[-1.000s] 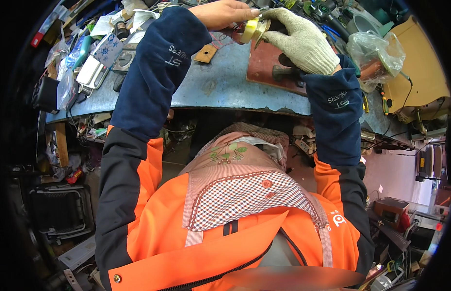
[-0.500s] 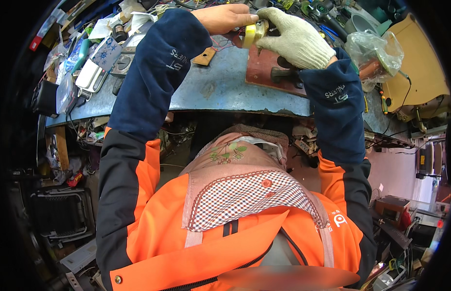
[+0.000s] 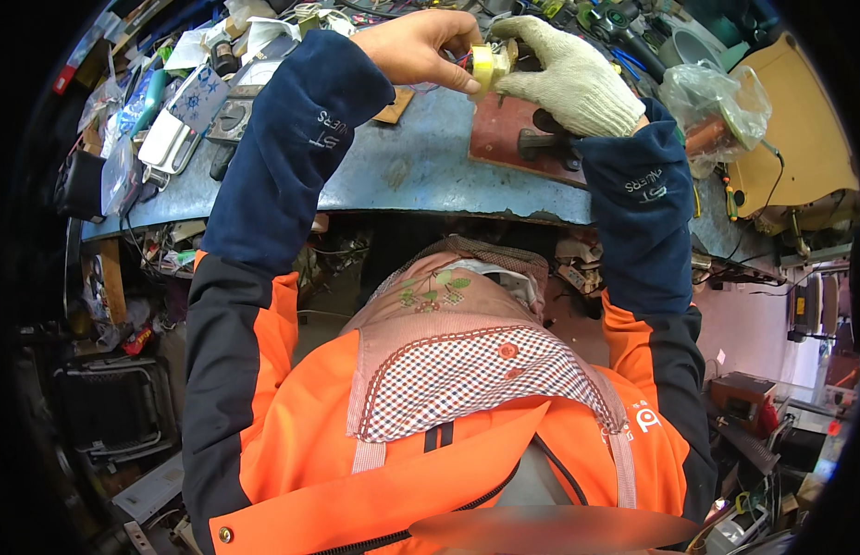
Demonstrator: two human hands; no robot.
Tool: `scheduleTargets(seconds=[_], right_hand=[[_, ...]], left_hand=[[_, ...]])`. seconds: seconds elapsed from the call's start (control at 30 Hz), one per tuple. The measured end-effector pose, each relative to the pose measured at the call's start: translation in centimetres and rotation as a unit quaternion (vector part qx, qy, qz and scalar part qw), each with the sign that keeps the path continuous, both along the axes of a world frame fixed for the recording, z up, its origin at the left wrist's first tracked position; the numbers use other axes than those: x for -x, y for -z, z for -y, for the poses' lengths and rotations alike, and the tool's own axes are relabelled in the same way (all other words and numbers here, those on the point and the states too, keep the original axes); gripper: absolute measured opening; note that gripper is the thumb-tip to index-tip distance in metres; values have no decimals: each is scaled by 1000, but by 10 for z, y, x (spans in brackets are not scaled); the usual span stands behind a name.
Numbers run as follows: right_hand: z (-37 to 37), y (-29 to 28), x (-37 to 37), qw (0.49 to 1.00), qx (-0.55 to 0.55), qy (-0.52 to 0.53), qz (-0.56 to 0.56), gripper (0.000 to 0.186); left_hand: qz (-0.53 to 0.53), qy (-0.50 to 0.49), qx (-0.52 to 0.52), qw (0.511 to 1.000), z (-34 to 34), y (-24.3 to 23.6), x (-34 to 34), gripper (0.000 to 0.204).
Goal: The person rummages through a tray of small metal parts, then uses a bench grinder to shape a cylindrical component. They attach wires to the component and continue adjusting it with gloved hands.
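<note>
Over the far side of the bench, a small part with a yellow-wrapped coil (image 3: 483, 67) and metallic pieces is held between both hands. My bare left hand (image 3: 420, 48) grips its left side, with the thumb against the lower edge and the fingers curled by the upper edge. Thin red and blue wires show in the gap of that hand. My right hand (image 3: 570, 79), in a white knitted glove, pinches the part from the right between thumb and fingers. Some fingertips are hidden behind the part. Below the gloved hand lies a dark red board (image 3: 504, 139) with a black clamp-like fixture (image 3: 545, 143).
The blue bench top (image 3: 402, 180) has a worn front edge. A small brown plate (image 3: 395, 105) lies near my left wrist. Phones and cases (image 3: 175, 143) crowd the left; tools and cables pile up at the back. A clear plastic bag (image 3: 717, 106) and tan panel (image 3: 791, 129) are at right.
My left hand has shifted slightly left and rolled, its thumb dropping from the coil's top to its lower edge. The coil has turned a little and moved slightly right. The gloved hand stays nearly in place.
</note>
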State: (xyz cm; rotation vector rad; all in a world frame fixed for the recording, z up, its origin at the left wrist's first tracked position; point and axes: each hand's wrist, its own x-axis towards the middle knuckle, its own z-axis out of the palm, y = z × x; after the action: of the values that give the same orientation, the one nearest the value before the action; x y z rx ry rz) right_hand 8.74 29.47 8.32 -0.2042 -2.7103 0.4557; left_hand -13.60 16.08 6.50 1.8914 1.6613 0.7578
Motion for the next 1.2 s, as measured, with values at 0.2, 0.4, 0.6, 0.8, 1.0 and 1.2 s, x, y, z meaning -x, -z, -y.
scheduleTargets(seconds=[0.2, 0.4, 0.6, 0.8, 1.0, 1.2], right_hand=[[-1, -8, -6, 997, 44, 14, 55, 71], [-8, -13, 3, 995, 70, -12, 64, 73], [-8, -7, 10, 996, 14, 1, 87, 62], [-7, -6, 9, 996, 14, 12, 88, 58], [-5, 0, 9, 999, -4, -24, 21, 58], [11, -23, 6, 994, 89, -18, 60, 52]], left_hand=[[30, -32, -23, 999, -1, 1, -6, 46], [18, -37, -34, 999, 1, 3, -6, 45], [53, -13, -32, 998, -5, 9, -3, 42], [34, -18, -37, 999, -1, 5, -5, 44], [122, 1, -21, 992, -10, 16, -2, 49], [77, -19, -3, 997, -5, 5, -4, 57]])
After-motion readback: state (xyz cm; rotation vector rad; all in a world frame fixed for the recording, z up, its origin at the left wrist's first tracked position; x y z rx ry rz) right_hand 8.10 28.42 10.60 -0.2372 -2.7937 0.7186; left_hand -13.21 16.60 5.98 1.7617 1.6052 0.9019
